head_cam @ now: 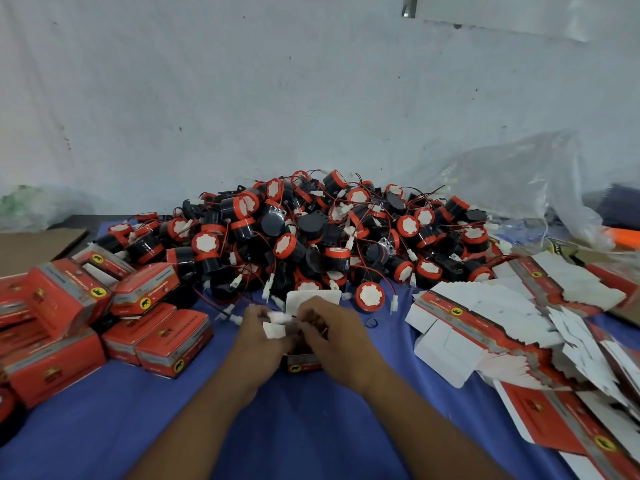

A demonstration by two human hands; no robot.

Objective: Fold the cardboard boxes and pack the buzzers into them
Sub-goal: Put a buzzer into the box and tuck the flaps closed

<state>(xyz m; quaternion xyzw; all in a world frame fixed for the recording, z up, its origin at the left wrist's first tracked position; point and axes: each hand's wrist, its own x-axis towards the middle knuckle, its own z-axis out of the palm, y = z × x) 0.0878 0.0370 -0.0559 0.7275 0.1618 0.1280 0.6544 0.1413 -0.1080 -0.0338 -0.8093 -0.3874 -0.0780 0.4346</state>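
Observation:
A red cardboard box [304,363] stands on the blue cloth between my hands, its white lid flap [311,299] raised behind them. My left hand [261,336] grips the box's left side and pinches a white connector [281,318] above the opening. My right hand [332,336] curls over the box's right side; what lies under its fingers is hidden. A big heap of black and red buzzers [311,237] with thin wires lies just behind. Folded, closed red boxes [152,337] are stacked at the left. Flat unfolded boxes [502,327] lie fanned out at the right.
A blue cloth [277,427] covers the work surface. A clear plastic bag [519,181] lies at the back right, against a white sheet wall. A brown cardboard sheet [31,247] is at the far left. One loose buzzer [370,296] sits right of the lid flap.

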